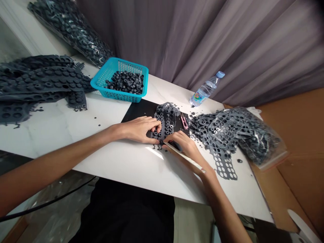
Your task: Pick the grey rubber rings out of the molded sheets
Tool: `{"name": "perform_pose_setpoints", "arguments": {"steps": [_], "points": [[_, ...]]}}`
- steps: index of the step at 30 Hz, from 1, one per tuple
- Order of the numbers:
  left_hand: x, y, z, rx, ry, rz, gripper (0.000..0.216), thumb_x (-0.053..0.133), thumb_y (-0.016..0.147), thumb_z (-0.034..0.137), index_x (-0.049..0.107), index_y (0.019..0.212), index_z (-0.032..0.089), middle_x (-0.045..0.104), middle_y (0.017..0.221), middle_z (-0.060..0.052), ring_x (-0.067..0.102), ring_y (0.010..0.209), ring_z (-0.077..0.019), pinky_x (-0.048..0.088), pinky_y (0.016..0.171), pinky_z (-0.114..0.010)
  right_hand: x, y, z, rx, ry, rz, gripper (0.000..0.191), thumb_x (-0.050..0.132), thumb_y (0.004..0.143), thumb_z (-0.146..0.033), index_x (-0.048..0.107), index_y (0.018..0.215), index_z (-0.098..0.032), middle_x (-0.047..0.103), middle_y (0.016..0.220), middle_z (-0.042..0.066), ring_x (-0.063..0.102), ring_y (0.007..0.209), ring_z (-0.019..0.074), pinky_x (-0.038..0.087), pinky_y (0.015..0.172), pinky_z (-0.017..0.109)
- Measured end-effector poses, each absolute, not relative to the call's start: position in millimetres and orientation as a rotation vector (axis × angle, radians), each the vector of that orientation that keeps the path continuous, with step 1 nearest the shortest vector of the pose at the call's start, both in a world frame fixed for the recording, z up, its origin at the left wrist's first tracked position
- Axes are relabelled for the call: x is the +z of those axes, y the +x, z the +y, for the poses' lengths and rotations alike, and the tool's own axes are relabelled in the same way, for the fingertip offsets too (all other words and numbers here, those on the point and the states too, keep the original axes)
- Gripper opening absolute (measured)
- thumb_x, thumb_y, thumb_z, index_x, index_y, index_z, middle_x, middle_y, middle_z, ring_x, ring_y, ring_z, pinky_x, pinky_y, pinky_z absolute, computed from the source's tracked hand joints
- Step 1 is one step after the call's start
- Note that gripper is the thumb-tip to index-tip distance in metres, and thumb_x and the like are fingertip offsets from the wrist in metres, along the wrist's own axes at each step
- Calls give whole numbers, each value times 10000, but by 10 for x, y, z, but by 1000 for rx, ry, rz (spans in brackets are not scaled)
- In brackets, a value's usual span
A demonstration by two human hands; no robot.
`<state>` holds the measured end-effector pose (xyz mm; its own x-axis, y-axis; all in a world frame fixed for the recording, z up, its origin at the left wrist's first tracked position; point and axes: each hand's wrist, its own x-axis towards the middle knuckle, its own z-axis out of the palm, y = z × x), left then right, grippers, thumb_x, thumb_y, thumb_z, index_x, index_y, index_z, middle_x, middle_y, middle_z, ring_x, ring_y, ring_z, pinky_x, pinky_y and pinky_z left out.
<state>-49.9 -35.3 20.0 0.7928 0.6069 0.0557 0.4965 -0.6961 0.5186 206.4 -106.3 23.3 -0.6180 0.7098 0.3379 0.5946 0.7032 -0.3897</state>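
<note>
A dark grey moulded rubber sheet (165, 118) with rows of round, ring-like parts lies on a black mat (138, 111). My left hand (141, 130) rests over its left side, fingers curled and thumb at the near edge, holding it. In my right hand (183, 143) is a long, thin, pale tool (186, 157); its tip points at the sheet's near edge beside my left thumb. The exact kind of tool is unclear, and my fingers cover part of it. Just beyond my right hand lies a pair of pink thread snips (184, 120).
A turquoise basket (101, 82) holds small black rubber pieces (128, 82). More moulded sheets (37, 79) and a full plastic bag (73, 30) lie left. Punched-out sheets (217, 130), another bag (263, 145) and a cardboard box (298, 135) are right. A water bottle (206, 89) lies behind.
</note>
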Motion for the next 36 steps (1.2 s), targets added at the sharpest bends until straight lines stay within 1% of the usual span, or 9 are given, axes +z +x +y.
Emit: {"name": "perform_pose_setpoints", "arguments": {"steps": [3, 9, 17, 22, 24, 28, 30, 34, 36], "points": [[193, -500, -353, 311, 2497, 822, 420, 641, 904, 620, 583, 1051, 231, 633, 1000, -17, 577, 933, -228, 360, 914, -371, 294, 2057, -1083, 366, -1042, -2474, 287, 586, 1060, -498, 706, 1049, -238, 751, 1016, 79, 637, 915, 237, 538, 825, 357], [177, -509, -349, 319, 2500, 824, 415, 657, 905, 614, 587, 1062, 236, 633, 1006, -19, 582, 942, -232, 362, 911, -370, 278, 2027, -1102, 304, -1080, -2474, 305, 558, 1073, -498, 698, 1032, -230, 746, 983, 78, 633, 894, 238, 533, 806, 360], [193, -481, -351, 289, 2505, 855, 424, 658, 883, 616, 581, 1054, 235, 631, 993, -7, 583, 915, -220, 360, 932, -371, 145, 2035, -1066, 130, -1061, -2567, 296, 550, 1090, -405, 703, 1246, -205, 739, 1064, 108, 627, 934, 254, 548, 855, 378], [208, -470, -357, 288, 2488, 858, 402, 673, 875, 591, 581, 1043, 238, 624, 987, -5, 585, 924, -223, 360, 910, -363, 71, 2005, -1051, 50, -1036, -2609, 278, 540, 1092, -352, 708, 1252, -199, 731, 1072, 121, 630, 928, 267, 558, 852, 405], [222, -467, -364, 278, 2474, 870, 405, 680, 872, 595, 582, 1040, 240, 627, 990, -7, 584, 929, -227, 360, 902, -362, 79, 1998, -1058, 22, -1087, -2555, 273, 526, 1097, -346, 697, 1257, -206, 725, 1074, 125, 642, 947, 277, 556, 855, 420], [245, -479, -383, 267, 2433, 906, 442, 700, 865, 627, 593, 1049, 239, 628, 1005, -13, 575, 948, -232, 360, 875, -350, 196, 2054, -1098, -80, -1326, -2195, 300, 487, 1108, -343, 639, 1332, -213, 682, 1180, 145, 663, 987, 273, 551, 844, 419], [247, -492, -387, 274, 2421, 898, 452, 701, 871, 638, 593, 1050, 238, 625, 1006, -12, 571, 951, -229, 358, 879, -346, 278, 2100, -1128, 7, -1361, -2128, 272, 518, 1098, -347, 647, 1309, -236, 685, 1173, 120, 666, 955, 250, 548, 836, 396], [228, -503, -381, 291, 2421, 880, 463, 705, 871, 651, 597, 1058, 241, 626, 1008, -9, 570, 955, -227, 354, 881, -340, 353, 2129, -1164, 285, -1275, -2231, 147, 619, 1056, -348, 698, 1136, -253, 728, 1038, 63, 664, 915, 227, 543, 849, 366], [218, -498, -376, 294, 2426, 879, 463, 710, 866, 648, 604, 1061, 241, 628, 1004, -7, 572, 950, -224, 353, 868, -335, 324, 2107, -1155, 340, -1206, -2287, 139, 636, 1048, -365, 704, 1092, -251, 742, 1012, 58, 662, 915, 228, 544, 850, 359]]}}
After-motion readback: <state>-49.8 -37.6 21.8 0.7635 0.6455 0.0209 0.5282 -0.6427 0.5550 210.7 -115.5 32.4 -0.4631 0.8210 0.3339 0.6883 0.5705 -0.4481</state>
